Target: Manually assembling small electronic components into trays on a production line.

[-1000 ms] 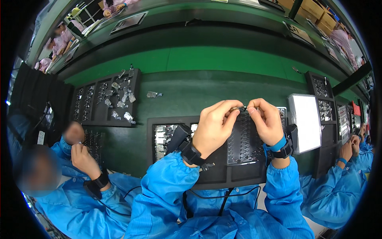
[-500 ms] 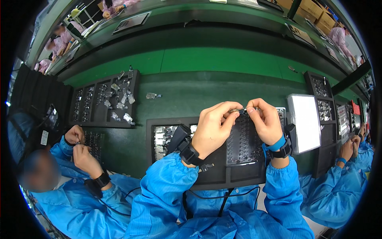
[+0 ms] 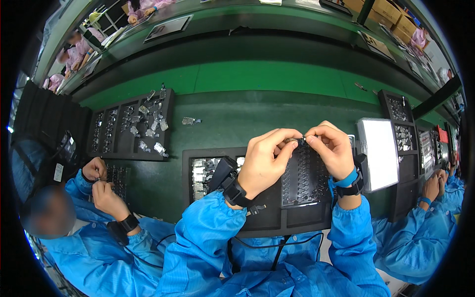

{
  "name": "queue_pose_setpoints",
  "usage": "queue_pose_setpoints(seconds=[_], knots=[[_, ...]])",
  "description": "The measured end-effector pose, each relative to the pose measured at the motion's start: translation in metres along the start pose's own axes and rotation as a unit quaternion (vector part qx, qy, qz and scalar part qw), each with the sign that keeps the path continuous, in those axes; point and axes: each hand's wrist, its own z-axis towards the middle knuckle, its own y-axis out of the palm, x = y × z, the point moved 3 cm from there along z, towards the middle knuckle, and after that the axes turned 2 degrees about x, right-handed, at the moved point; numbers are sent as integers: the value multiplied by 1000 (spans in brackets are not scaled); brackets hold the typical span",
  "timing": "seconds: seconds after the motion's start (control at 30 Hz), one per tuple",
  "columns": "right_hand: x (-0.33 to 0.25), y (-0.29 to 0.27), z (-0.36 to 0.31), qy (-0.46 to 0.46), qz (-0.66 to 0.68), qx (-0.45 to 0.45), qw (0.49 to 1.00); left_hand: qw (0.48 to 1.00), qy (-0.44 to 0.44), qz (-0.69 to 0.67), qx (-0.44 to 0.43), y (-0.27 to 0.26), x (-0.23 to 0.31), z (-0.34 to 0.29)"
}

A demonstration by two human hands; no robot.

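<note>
Both my hands meet above a black compartment tray (image 3: 257,225). My left hand (image 3: 262,161) pinches a small dark part with metallic bits (image 3: 301,141) between thumb and index finger. From the other side, my right hand (image 3: 334,151) closes its thumb and index fingertips on the same part, whose exact kind is too small to make out. Beneath the hands, a clear plastic insert (image 3: 301,190) holds rows of small parts. Silvery parts (image 3: 202,175) fill the tray's left compartment, and a cable end (image 3: 256,209) lies beside my left wrist.
Left, another black tray (image 3: 169,119) holds small metallic parts, some strewn loosely; one loose part (image 3: 189,121) lies beside it. A white panel (image 3: 378,153) leans by the trays on the right. Co-workers' hands (image 3: 109,198) work at both sides. A green strip (image 3: 237,74) runs behind.
My hands stay almost in place, with the right fingers slightly shifted around the small part. On the far bench a flat panel has slid a little right. A loose part at upper right has shifted slightly.
</note>
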Motion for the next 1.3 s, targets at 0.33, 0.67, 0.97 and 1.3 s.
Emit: queue_pose_setpoints(seconds=[0.33,0.67,0.97,1.3], knots=[[-2,-6,-2,167,109,-67,978,998,-39,-7,-48,-4,2,-1],[-4,2,2,80,64,-32,994,995,-82,-48,-39,-2,-6,4],[-7,-19,-1,114,156,-59,979,984,-138,-95,-54,3,21,-6],[-6,-85,-52,77,104,13,991,988,-130,65,52,-42,-5,-64]])
